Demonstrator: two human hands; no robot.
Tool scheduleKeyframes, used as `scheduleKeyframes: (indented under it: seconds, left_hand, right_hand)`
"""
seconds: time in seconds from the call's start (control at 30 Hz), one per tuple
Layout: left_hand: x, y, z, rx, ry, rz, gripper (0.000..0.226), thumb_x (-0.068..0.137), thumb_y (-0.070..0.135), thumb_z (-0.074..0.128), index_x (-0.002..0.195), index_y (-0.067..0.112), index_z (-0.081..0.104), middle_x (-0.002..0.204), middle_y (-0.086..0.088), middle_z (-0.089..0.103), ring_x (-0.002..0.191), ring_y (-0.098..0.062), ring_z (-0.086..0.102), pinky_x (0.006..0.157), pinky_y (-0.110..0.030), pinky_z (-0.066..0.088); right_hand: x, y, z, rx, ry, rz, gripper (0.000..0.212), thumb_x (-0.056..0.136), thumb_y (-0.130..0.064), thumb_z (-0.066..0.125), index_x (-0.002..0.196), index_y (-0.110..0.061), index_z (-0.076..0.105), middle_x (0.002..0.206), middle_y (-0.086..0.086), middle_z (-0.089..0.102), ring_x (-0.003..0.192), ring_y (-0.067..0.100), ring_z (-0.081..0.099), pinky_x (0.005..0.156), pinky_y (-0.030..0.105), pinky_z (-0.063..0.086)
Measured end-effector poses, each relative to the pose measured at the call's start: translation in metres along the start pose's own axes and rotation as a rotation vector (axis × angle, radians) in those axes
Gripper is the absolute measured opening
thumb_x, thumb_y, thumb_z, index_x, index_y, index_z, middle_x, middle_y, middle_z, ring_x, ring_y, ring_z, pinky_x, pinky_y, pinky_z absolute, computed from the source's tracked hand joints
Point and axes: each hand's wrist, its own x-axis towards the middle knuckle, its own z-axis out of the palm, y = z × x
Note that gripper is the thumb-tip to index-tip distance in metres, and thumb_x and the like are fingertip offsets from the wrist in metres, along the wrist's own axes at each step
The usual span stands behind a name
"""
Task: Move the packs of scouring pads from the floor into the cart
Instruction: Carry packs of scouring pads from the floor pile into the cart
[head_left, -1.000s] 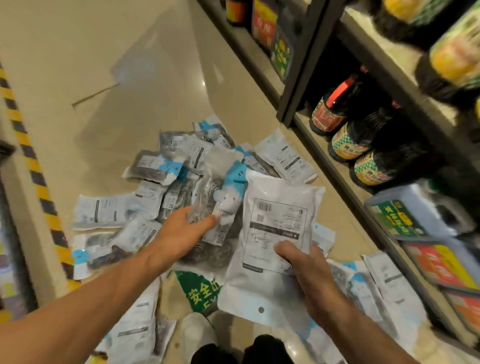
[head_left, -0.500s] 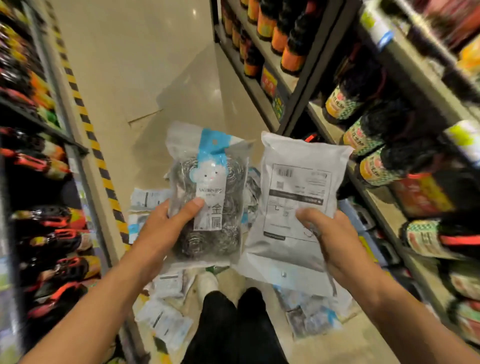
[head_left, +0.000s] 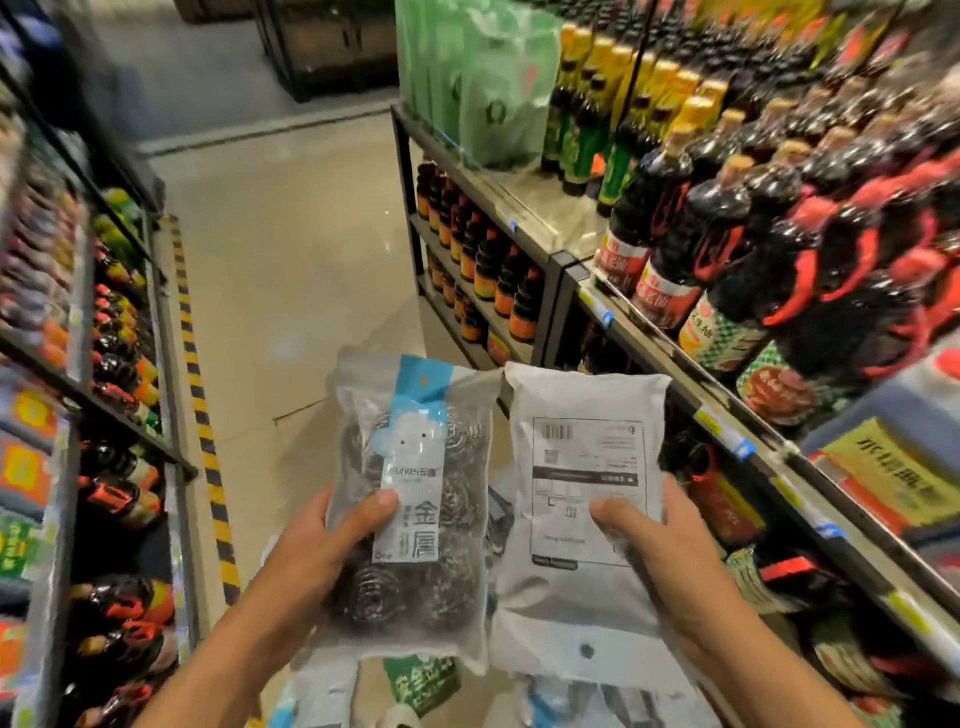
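Observation:
My left hand (head_left: 317, 556) grips a clear pack of steel scouring pads (head_left: 415, 519) with a blue and white label facing me, thumb pressed on its front. My right hand (head_left: 660, 551) grips a second pack (head_left: 582, 519) with its white printed back and barcode facing me. Both packs are held upright side by side at chest height. More packs (head_left: 332, 691) lie on the floor below my hands, mostly hidden by the held ones. No cart is in view.
Shelves of dark sauce bottles (head_left: 779, 249) run along the right, with green bags (head_left: 493, 78) on the top shelf. Another bottle shelf (head_left: 78, 364) stands on the left beside a yellow-black floor stripe (head_left: 197, 384). The tiled aisle floor (head_left: 291, 249) stretches ahead.
I have stood up from the floor pile, lifting both packs to chest height. The view has tilted up from the floor to the aisle.

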Motion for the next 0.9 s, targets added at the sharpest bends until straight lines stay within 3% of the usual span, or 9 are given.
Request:
scheduleKeyframes:
  seconds: [0.13, 0.23, 0.33, 0.43, 0.5, 0.63, 0.77, 0.9]
  left_hand:
    - [0.013, 0.018, 0.018, -0.018, -0.094, 0.008, 0.043, 0.087, 0.031, 0.069, 0.126, 0.015, 0.064, 0.106, -0.012, 0.081, 0.092, -0.030, 0.080, 0.073, -0.039, 0.063]
    - [0.027, 0.029, 0.030, 0.019, -0.173, 0.014, 0.046, 0.083, 0.024, 0.083, 0.124, 0.011, 0.065, 0.106, -0.016, 0.081, 0.090, -0.034, 0.079, 0.066, -0.035, 0.066]
    - [0.044, 0.035, 0.042, 0.067, -0.267, 0.034, 0.062, 0.070, 0.033, 0.086, 0.122, 0.007, 0.067, 0.107, -0.020, 0.080, 0.089, -0.035, 0.079, 0.065, -0.033, 0.065]
    - [0.057, 0.040, 0.055, 0.088, -0.357, 0.023, 0.038, 0.082, 0.022, 0.076, 0.116, 0.008, 0.068, 0.103, -0.019, 0.080, 0.084, -0.032, 0.080, 0.063, -0.034, 0.065]
    - [0.065, 0.042, 0.064, 0.110, -0.437, -0.012, 0.035, 0.086, 0.020, 0.070, 0.119, 0.007, 0.067, 0.104, -0.019, 0.080, 0.087, -0.035, 0.080, 0.068, -0.038, 0.067]
    - [0.080, 0.047, 0.081, 0.162, -0.584, -0.054, 0.066, 0.067, 0.034, 0.088, 0.124, 0.007, 0.068, 0.110, -0.021, 0.079, 0.094, -0.039, 0.078, 0.074, -0.044, 0.067]
    - [0.088, 0.047, 0.107, 0.287, -0.745, -0.081, 0.049, 0.080, 0.025, 0.084, 0.124, 0.011, 0.068, 0.111, -0.019, 0.079, 0.099, -0.041, 0.077, 0.098, -0.060, 0.056]
    - [0.078, 0.035, 0.144, 0.387, -0.885, -0.090, 0.037, 0.087, 0.020, 0.074, 0.123, 0.013, 0.068, 0.110, -0.018, 0.080, 0.097, -0.039, 0.078, 0.094, -0.054, 0.057]
  right_hand:
    - [-0.005, -0.007, -0.016, 0.041, 0.080, -0.050, 0.044, 0.085, -0.019, 0.081, 0.126, -0.028, 0.065, 0.116, 0.000, 0.080, 0.106, 0.025, 0.077, 0.099, 0.057, 0.057]
    - [-0.011, -0.009, -0.025, 0.077, 0.152, -0.049, 0.040, 0.088, -0.013, 0.078, 0.123, -0.026, 0.066, 0.111, 0.000, 0.081, 0.101, 0.024, 0.079, 0.096, 0.054, 0.059]
    - [-0.020, -0.006, -0.033, 0.102, 0.232, -0.044, 0.040, 0.088, -0.012, 0.077, 0.125, -0.024, 0.065, 0.112, 0.002, 0.081, 0.101, 0.025, 0.079, 0.095, 0.054, 0.060]
    - [-0.031, -0.002, -0.037, 0.123, 0.332, -0.043, 0.041, 0.089, -0.014, 0.078, 0.127, -0.024, 0.065, 0.113, 0.000, 0.080, 0.101, 0.023, 0.078, 0.095, 0.052, 0.060]
    - [-0.043, 0.003, -0.037, 0.144, 0.424, -0.034, 0.044, 0.087, -0.017, 0.080, 0.128, -0.025, 0.065, 0.113, -0.002, 0.080, 0.102, 0.021, 0.078, 0.096, 0.052, 0.060]
    - [-0.072, 0.014, -0.031, 0.227, 0.589, -0.011, 0.041, 0.091, -0.010, 0.075, 0.127, -0.025, 0.066, 0.114, -0.002, 0.080, 0.104, 0.021, 0.078, 0.096, 0.051, 0.059]
    - [-0.107, 0.033, -0.016, 0.327, 0.782, 0.022, 0.039, 0.090, -0.010, 0.075, 0.125, -0.027, 0.067, 0.112, -0.007, 0.081, 0.103, 0.015, 0.077, 0.090, 0.040, 0.059]
    - [-0.149, 0.054, -0.007, 0.396, 0.962, 0.065, 0.040, 0.090, -0.010, 0.075, 0.125, -0.027, 0.067, 0.111, -0.009, 0.081, 0.101, 0.012, 0.078, 0.084, 0.034, 0.058]
